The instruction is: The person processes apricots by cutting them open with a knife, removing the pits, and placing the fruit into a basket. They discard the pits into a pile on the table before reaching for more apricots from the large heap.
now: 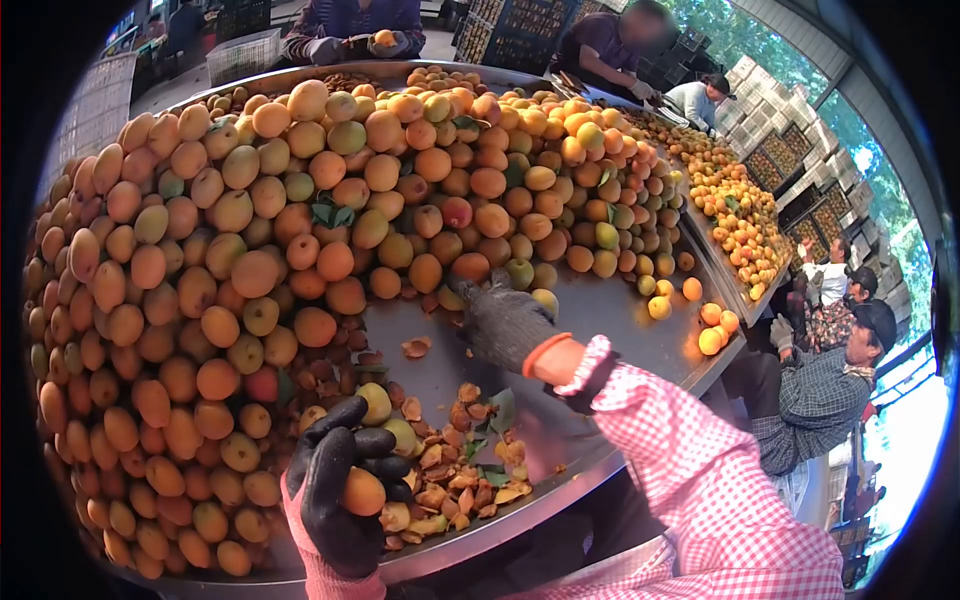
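Note:
My left hand (335,490), in a black-coated pink glove, is closed around an orange apricot (364,492) at the lower centre, near the table's front edge. My right hand (502,322), in a dark grey glove with an orange band at the wrist, reaches to the lower edge of the big apricot heap (300,200). Its fingertips touch or nearly touch the fruit, and whether they grip anything is hidden. Beside my left hand lies a pile of split apricot pieces and pits (450,480) with some green leaves.
The metal table (590,330) has a raised front rim. Several loose apricots (712,325) lie at its right. Beyond is a second fruit-covered table (735,215). Co-workers stand at the far side and sit at the right. Stacked crates (765,110) and a white basket (243,57) stand behind.

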`<move>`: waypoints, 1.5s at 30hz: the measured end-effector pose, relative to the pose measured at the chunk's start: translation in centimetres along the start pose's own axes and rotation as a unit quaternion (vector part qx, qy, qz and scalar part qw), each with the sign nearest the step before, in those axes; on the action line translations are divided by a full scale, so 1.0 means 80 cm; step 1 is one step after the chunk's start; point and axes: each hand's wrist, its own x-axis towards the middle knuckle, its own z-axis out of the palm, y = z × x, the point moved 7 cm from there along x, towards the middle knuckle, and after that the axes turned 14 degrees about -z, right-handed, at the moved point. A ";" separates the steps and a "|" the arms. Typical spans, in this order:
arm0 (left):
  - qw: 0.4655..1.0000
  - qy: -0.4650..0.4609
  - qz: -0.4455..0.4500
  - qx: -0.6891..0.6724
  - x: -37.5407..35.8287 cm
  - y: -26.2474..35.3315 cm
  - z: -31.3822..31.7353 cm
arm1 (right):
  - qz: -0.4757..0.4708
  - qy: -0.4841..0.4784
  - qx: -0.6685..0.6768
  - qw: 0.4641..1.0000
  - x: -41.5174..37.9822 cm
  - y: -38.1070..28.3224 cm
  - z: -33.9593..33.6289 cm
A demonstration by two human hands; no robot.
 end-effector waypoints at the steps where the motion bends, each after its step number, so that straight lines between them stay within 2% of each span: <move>1: 1.000 -0.004 -0.006 -0.022 0.000 0.000 -0.002 | 0.065 -0.057 -0.020 0.996 0.003 0.004 0.012; 2: 1.000 0.002 -0.008 -0.021 -0.003 0.003 -0.003 | 0.094 -0.017 -0.029 0.995 0.011 0.011 0.020; 3: 0.999 -0.003 -0.015 -0.051 -0.001 0.003 -0.007 | 0.097 -0.019 -0.021 0.995 0.015 0.013 0.029; 5: 0.994 0.026 0.094 0.056 -0.002 0.012 -0.017 | 0.114 0.022 -0.071 0.991 0.022 0.011 0.035; 6: 0.989 -0.023 -0.039 -0.142 0.002 0.003 -0.024 | 0.107 0.050 -0.042 0.992 0.020 0.015 0.038; 7: 0.987 -0.020 -0.033 -0.154 0.001 0.006 -0.034 | 0.099 0.081 -0.017 0.992 0.016 0.018 0.029; 9: 0.990 -0.013 -0.023 -0.139 -0.002 0.004 -0.042 | 0.095 0.044 0.021 0.994 0.006 0.032 0.036; 11: 0.994 -0.007 -0.007 -0.113 -0.004 0.000 -0.043 | 0.058 -0.046 0.032 0.997 0.003 0.054 0.048; 12: 0.995 -0.007 0.000 -0.096 -0.006 0.000 -0.041 | 0.070 -0.101 0.088 0.988 -0.001 0.054 0.042; 13: 0.982 -0.074 -0.082 -0.154 -0.005 -0.010 -0.031 | 0.082 -0.152 0.145 0.974 -0.007 0.052 0.036; 14: 0.984 -0.082 -0.079 -0.134 -0.008 -0.011 -0.027 | 0.095 -0.167 0.166 0.967 -0.016 0.047 0.026; 15: 0.987 -0.087 -0.076 -0.115 -0.010 -0.015 -0.025 | 0.094 -0.165 0.165 0.968 -0.019 0.046 0.031; 17: 0.970 -0.149 -0.115 -0.154 -0.001 -0.030 -0.022 | 0.090 -0.098 0.138 0.981 -0.016 0.050 0.040; 18: 0.970 -0.155 -0.125 -0.137 0.000 -0.034 -0.023 | 0.150 -0.086 0.165 0.971 -0.013 0.053 0.039; 19: 0.970 -0.160 -0.136 -0.121 -0.001 -0.037 -0.023 | 0.148 -0.086 0.165 0.971 -0.013 0.033 0.021; 20: 0.971 -0.157 -0.134 -0.123 -0.004 -0.037 -0.023 | 0.126 -0.071 0.257 0.956 -0.012 -0.008 -0.014; 21: 0.982 -0.169 -0.066 -0.058 -0.012 -0.029 -0.019 | 0.103 -0.056 0.347 0.931 -0.011 -0.050 -0.050; 22: 0.984 -0.179 0.000 0.009 -0.023 -0.021 -0.014 | 0.080 -0.094 0.405 0.906 -0.014 -0.093 -0.079; 23: 0.985 -0.175 -0.002 0.009 -0.028 -0.020 -0.012 | 0.058 -0.132 0.460 0.876 -0.018 -0.125 -0.092; 24: 0.973 -0.225 0.024 -0.043 -0.037 -0.011 -0.002 | -0.093 -0.078 0.435 0.892 -0.007 -0.153 -0.101; 25: 0.956 -0.274 0.048 -0.094 -0.044 -0.001 0.006 | -0.238 -0.021 0.399 0.885 -0.003 -0.189 -0.111; 26: 0.925 -0.294 -0.098 -0.219 -0.012 -0.024 -0.006 | -0.263 -0.011 0.357 0.896 -0.007 -0.209 -0.110; 27: 0.925 -0.294 -0.102 -0.218 -0.008 -0.033 -0.011 | -0.287 -0.001 0.313 0.905 -0.012 -0.237 -0.116; 28: 0.966 -0.186 0.155 -0.091 -0.013 -0.008 -0.033 | -0.275 0.049 0.295 0.914 -0.013 -0.256 -0.123; 29: 0.915 -0.061 0.396 0.044 -0.043 0.012 -0.049 | -0.306 0.099 0.291 0.901 -0.018 -0.264 -0.122; 31: 0.874 0.008 0.429 0.226 -0.054 0.029 -0.077 | -0.206 0.113 0.326 0.916 -0.015 -0.304 -0.195; 32: 0.891 -0.035 0.434 0.127 -0.059 0.039 -0.079 | -0.209 0.109 0.328 0.915 -0.009 -0.294 -0.188; 33: 0.897 -0.075 0.436 0.026 -0.066 0.049 -0.080 | -0.163 0.084 0.355 0.916 0.007 -0.258 -0.168; 34: 0.931 -0.180 0.244 -0.202 -0.071 0.056 -0.084 | -0.119 0.059 0.380 0.915 0.023 -0.218 -0.143; 35: 0.854 -0.270 0.416 -0.157 -0.090 0.076 -0.082 | -0.075 0.036 0.402 0.912 0.032 -0.188 -0.115; 37: 0.941 -0.172 0.160 -0.242 -0.064 0.071 -0.110 | -0.174 0.021 0.185 0.967 0.025 -0.175 -0.068; 38: 0.941 -0.171 0.161 -0.243 -0.064 0.071 -0.111 | -0.151 -0.013 0.180 0.972 0.019 -0.174 -0.054; 40: 0.954 -0.080 0.244 -0.156 -0.071 0.080 -0.119 | -0.160 -0.039 0.171 0.971 0.017 -0.174 -0.019; 41: 0.954 -0.079 0.243 -0.155 -0.072 0.081 -0.120 | -0.165 -0.064 0.164 0.970 0.014 -0.176 0.004; 42: 0.968 -0.087 0.195 -0.133 -0.070 0.078 -0.116 | -0.196 -0.020 0.134 0.971 0.008 -0.188 0.007; 43: 0.978 -0.095 0.146 -0.111 -0.070 0.075 -0.111 | -0.196 -0.022 0.136 0.971 0.011 -0.190 0.014; 44: 0.984 -0.053 0.146 -0.090 -0.074 0.073 -0.106 | -0.210 -0.042 0.122 0.969 0.014 -0.194 0.023; 45: 0.984 -0.052 0.144 -0.090 -0.074 0.071 -0.107 | -0.222 -0.060 0.106 0.967 0.016 -0.197 0.028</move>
